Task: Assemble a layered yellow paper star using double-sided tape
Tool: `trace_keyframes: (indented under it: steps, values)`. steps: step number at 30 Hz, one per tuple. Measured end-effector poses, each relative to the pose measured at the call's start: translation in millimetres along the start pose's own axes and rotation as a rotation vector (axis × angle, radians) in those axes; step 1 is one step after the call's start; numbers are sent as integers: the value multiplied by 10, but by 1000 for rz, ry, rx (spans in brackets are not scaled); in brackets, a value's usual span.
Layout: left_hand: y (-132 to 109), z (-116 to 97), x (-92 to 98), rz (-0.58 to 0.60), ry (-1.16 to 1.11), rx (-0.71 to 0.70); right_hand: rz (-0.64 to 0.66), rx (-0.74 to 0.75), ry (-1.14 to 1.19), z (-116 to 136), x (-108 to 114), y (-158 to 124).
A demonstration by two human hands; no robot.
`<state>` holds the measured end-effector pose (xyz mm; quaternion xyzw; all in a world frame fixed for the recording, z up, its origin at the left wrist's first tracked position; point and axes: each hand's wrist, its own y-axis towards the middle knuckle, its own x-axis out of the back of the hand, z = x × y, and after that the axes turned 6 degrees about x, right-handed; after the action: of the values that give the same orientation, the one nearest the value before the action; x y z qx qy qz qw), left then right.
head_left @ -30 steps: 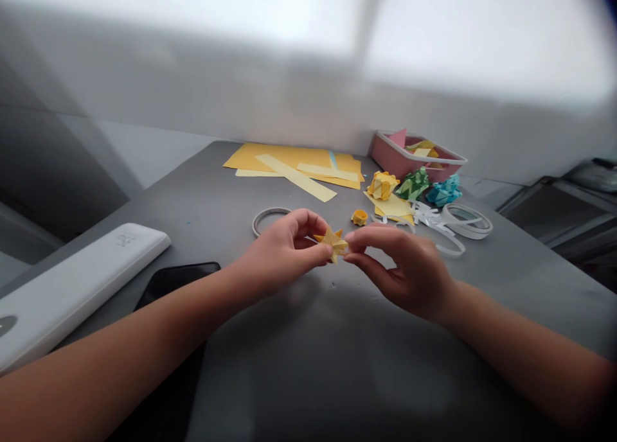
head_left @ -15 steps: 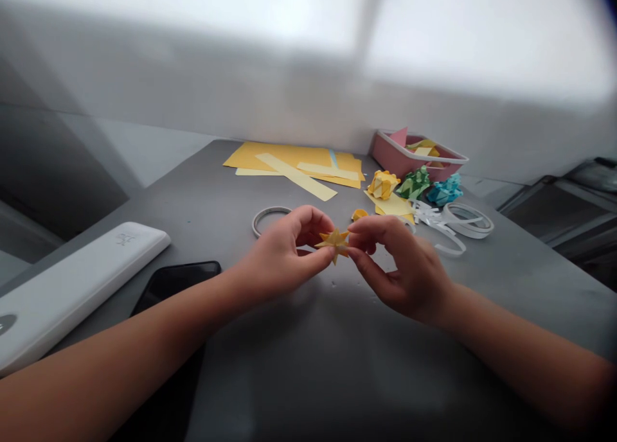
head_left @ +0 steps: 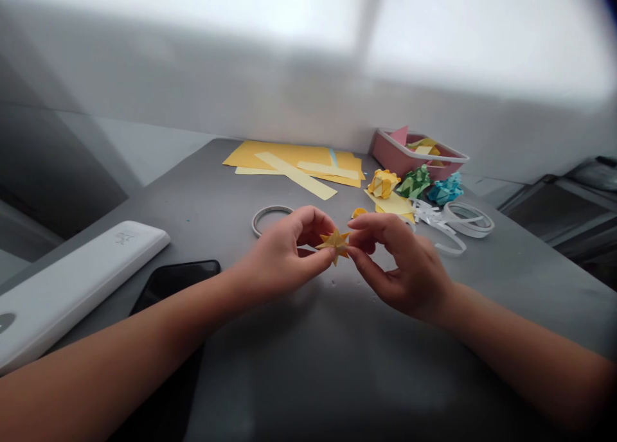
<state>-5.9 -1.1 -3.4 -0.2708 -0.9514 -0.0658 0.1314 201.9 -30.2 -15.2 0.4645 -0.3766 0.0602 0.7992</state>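
Observation:
A small yellow folded paper star is held above the grey table, its points spread outward. My left hand pinches the star's left side between thumb and fingers. At its right side, the thumb and fingertips of my right hand close on one of the points. Behind my left hand lies a roll of tape, partly covered by the fingers. A little curled yellow paper piece rests just beyond my right hand.
Yellow paper sheets and strips lie at the back. Yellow, green and blue folded paper pieces stand by a pink basket. Tape rolls are at right; a white power bank and black phone at left.
Both hands stay almost still around the paper star, which has barely shifted. The view has moved very slightly.

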Motion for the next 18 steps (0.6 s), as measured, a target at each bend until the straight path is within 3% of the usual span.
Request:
trace_keyframes:
  steps: [14,18]
  values:
    - [19,-17,-9,-17,19,-9,23,3,1,22,-62,-15]
    - [20,-17,0,-47,41,15,-58,-40,-106,21,-34,1]
